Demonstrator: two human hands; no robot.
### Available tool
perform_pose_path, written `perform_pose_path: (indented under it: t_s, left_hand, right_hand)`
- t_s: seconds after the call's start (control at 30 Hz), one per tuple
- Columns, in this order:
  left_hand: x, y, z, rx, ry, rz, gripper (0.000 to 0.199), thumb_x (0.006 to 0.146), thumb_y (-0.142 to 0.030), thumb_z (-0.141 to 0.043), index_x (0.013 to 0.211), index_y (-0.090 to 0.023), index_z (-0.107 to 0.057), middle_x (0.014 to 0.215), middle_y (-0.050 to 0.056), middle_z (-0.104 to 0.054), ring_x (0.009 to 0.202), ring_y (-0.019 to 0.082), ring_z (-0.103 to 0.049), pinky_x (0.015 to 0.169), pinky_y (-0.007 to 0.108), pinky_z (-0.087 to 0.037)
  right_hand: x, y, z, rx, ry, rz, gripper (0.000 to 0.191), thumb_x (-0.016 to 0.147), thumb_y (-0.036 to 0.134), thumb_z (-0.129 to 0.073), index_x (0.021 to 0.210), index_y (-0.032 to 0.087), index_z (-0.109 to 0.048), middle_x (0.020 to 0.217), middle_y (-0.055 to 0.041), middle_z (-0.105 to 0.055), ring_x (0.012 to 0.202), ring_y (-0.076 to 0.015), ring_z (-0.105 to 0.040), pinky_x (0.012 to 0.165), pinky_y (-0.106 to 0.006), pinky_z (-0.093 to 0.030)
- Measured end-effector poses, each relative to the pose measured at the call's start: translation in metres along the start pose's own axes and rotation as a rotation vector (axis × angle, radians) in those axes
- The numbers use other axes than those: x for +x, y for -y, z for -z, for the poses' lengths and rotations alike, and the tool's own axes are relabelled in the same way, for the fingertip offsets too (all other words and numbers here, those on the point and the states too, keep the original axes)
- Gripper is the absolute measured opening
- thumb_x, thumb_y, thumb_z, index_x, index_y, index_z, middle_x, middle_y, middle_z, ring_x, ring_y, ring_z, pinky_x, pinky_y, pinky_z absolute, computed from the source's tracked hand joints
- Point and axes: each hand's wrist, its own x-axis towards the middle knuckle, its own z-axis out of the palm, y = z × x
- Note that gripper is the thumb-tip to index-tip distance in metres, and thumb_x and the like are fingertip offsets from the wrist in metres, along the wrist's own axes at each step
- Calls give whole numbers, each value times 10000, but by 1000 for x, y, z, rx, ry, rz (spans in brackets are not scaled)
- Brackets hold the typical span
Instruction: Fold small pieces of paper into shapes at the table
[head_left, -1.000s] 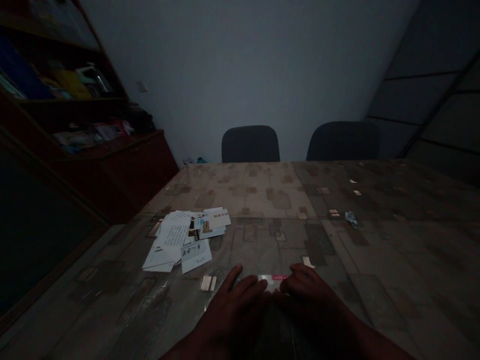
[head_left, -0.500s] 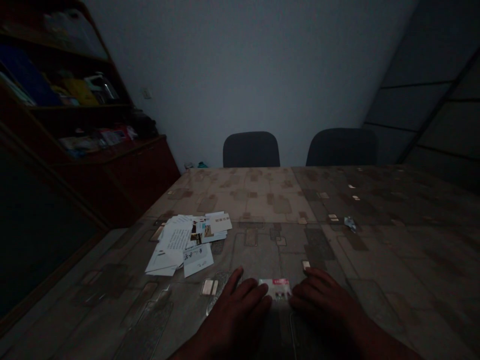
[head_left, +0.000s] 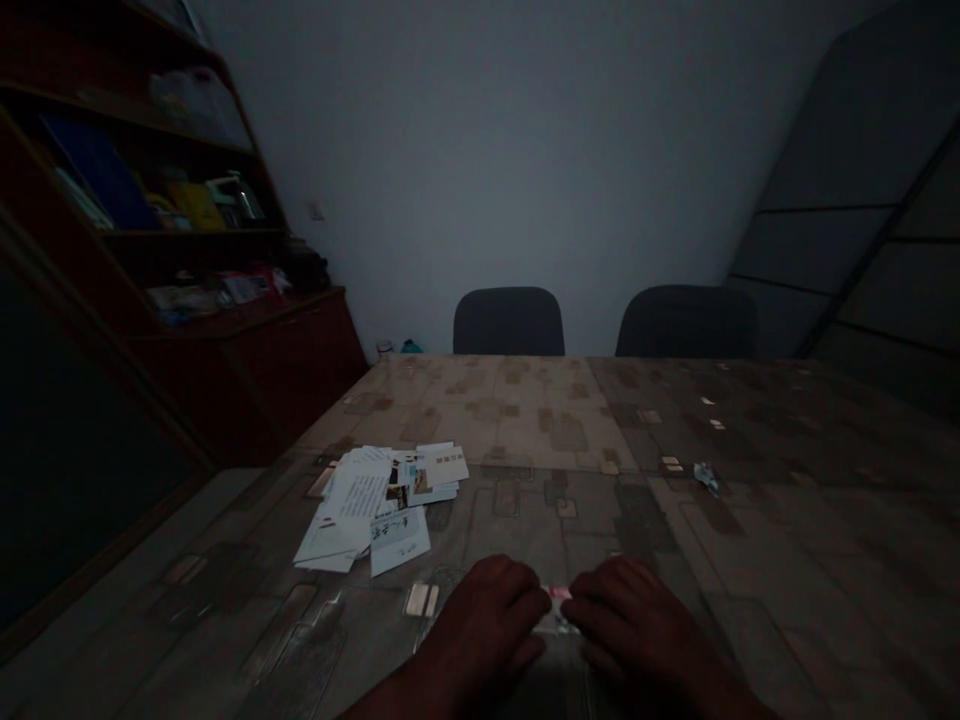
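Observation:
At the near side of the table, a small whitish piece like a card or packet with a red printed patch (head_left: 556, 608) lies between my two hands. My left hand (head_left: 491, 620) has its fingers curled over the left end of it. From the other side, my right hand (head_left: 628, 620) is closed on the right end. Most of the piece is hidden under the fingers, and the dim light blurs its details. Left of my hands, a loose pile of printed white cards (head_left: 360, 490) is spread on the table.
A patterned cover lies over the table (head_left: 480, 420). A small crumpled scrap (head_left: 705, 478) is on the right side. Two dark chairs (head_left: 508, 322) stand behind the far edge, before a wall. A shelf cabinet (head_left: 247, 335) holding folders and bags stands at the left.
My fingers have bent inward from lying more stretched out, and they now cover more of the small printed piece. The whole scene has shifted slightly down in the view.

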Motion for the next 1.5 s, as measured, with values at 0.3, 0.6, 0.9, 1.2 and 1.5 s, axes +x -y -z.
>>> perform_pose_path:
  t_s: [0.3,0.6,0.9,1.2,1.5]
  left_hand:
    - [5,10,-12,135,-106,-95,66,891,-175,-593,829,-177,-571,774,18,-627,682,175,-542,577,266,-416]
    - [9,9,-3,173,-78,-87,89,879,-180,-632,813,-175,-574,750,2,-629,679,173,-542,597,275,-412]
    - [9,9,7,122,10,-77,139,884,-294,-659,865,-180,-582,827,12,-640,744,179,-564,638,281,-427]
    - [10,8,-6,207,-94,-148,153,890,-157,-593,742,-168,-557,690,7,-593,640,164,-524,589,273,-397]
    - [11,5,2,-127,-201,-26,124,869,-116,-532,806,-163,-627,724,29,-657,669,169,-560,608,267,-414]
  right_hand:
    - [14,-2,-16,-30,16,0,54,823,190,-626,876,197,-616,800,-18,-661,753,-189,-547,790,-369,-385]
    - [17,1,-8,53,84,-88,128,854,88,-586,917,193,-624,819,-19,-665,762,-184,-560,755,-337,-392]
    - [13,-2,-13,19,159,-88,214,796,96,-679,984,188,-636,907,-38,-674,814,-208,-568,710,-322,-416]
    - [19,4,-4,59,233,-148,206,795,142,-686,989,191,-634,932,-46,-670,863,-216,-574,731,-316,-443]
    - [19,-2,-9,105,76,-154,165,881,92,-516,864,194,-644,784,-29,-684,717,-178,-583,674,-288,-417]
